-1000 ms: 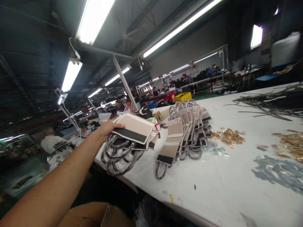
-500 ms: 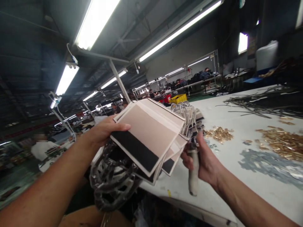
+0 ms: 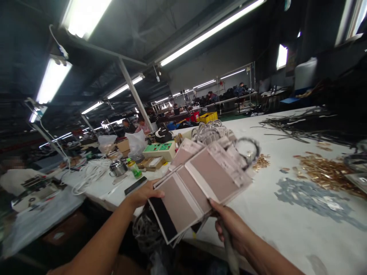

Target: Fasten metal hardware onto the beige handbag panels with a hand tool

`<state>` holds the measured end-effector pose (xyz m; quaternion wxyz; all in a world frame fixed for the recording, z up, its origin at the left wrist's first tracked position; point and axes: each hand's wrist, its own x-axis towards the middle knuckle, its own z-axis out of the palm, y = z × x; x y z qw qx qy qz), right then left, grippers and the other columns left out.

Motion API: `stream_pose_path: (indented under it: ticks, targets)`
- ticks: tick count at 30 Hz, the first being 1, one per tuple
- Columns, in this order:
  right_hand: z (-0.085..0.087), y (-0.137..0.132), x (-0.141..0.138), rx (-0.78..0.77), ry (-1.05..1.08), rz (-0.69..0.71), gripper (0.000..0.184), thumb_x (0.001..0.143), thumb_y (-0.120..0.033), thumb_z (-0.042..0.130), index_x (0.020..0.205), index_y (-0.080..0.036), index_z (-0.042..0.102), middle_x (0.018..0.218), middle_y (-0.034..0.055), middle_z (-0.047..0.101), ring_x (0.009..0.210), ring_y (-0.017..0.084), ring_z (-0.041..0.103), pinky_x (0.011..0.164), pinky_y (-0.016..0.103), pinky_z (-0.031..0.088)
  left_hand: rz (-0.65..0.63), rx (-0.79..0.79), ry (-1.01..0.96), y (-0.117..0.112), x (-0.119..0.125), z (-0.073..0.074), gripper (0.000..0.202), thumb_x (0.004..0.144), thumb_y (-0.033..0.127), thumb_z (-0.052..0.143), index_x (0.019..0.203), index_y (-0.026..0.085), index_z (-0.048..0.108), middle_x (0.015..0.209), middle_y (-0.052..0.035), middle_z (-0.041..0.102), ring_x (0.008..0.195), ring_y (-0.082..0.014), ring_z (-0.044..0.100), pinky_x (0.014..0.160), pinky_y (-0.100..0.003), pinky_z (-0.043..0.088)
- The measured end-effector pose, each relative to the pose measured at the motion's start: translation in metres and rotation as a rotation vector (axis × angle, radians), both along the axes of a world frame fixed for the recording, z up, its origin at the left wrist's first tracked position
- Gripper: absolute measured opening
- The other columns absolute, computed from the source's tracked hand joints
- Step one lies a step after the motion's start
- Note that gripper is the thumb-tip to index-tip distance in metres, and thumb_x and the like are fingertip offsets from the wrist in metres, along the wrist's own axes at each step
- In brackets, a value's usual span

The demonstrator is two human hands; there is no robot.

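My left hand (image 3: 145, 194) is closed on the left edge of a stack of flat beige panels (image 3: 179, 200), thumb on top. The front panel has a black strip (image 3: 163, 219) and pale bands. My right hand (image 3: 232, 225) is wrapped round the thick handle (image 3: 230, 250) of a tool whose head is hidden behind the panels. Its thumb also presses on the panels' lower edge. An opened-out panel (image 3: 216, 172) lies against the stack, with a grey looped handle (image 3: 249, 147) at its far side. Dark plastic-wrapped loops (image 3: 146, 229) hang under my left hand.
On the white table (image 3: 258, 214) lie gold metal pieces (image 3: 329, 172), grey flat scraps (image 3: 312, 198) and black strips (image 3: 298, 126). A green-labelled bottle (image 3: 134, 169), a metal pot (image 3: 117, 168), a phone-like black slab (image 3: 135, 186) and a control box (image 3: 160, 150) stand left. Another person (image 3: 18, 177) is far left.
The stack has swung down and an opened-out panel now shows on its right. My right hand has moved in under it, thumb on the panels. The view has turned left.
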<state>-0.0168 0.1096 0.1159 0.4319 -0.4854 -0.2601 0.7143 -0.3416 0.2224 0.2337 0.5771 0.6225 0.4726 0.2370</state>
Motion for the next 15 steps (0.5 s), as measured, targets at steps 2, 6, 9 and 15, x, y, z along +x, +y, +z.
stream_pose_path:
  ticks: [2,6,9,15]
  targets:
    - [-0.03,-0.001,-0.014,-0.205,-0.014,0.056,0.051,0.107,-0.062,0.05,0.103,-0.014,0.067,0.05,-0.0006,0.057,0.03,0.01,0.034,0.03,0.019,0.03,0.013,-0.124,0.046,0.011,-0.015,-0.039,0.07,0.059,0.03,0.097,0.123,0.017,0.072,0.105,-0.0105,0.081,0.092,-0.0297,0.077,0.083,-0.039,0.063]
    - [-0.066,-0.008,-0.016,-0.284,0.031,0.034,0.052,0.106,-0.061,0.054,0.111,-0.012,0.068,0.083,0.0118,0.077,0.031,0.007,0.039,0.028,0.019,0.031,0.027,-0.235,0.125,0.021,-0.044,-0.081,0.07,0.055,0.029,0.096,0.12,0.018,0.073,0.105,-0.0092,0.082,0.095,-0.0311,0.077,0.086,-0.04,0.063]
    - [-0.076,-0.015,-0.008,-0.255,0.031,0.007,0.055,0.102,-0.066,0.059,0.112,-0.013,0.069,0.084,0.0117,0.077,0.032,0.008,0.043,0.028,0.019,0.033,0.057,-0.258,0.157,0.018,-0.063,-0.09,0.072,0.054,0.03,0.096,0.121,0.019,0.073,0.102,-0.0084,0.081,0.095,-0.0316,0.078,0.085,-0.04,0.062]
    - [-0.079,-0.017,-0.006,-0.146,-0.046,0.02,0.046,0.097,-0.059,0.071,0.102,-0.013,0.071,0.087,0.0105,0.077,0.035,0.006,0.041,0.028,0.018,0.034,0.136,-0.162,0.294,0.014,-0.071,-0.1,0.073,0.052,0.046,0.095,0.118,0.019,0.076,0.103,-0.0089,0.081,0.098,-0.0354,0.077,0.085,-0.043,0.062]
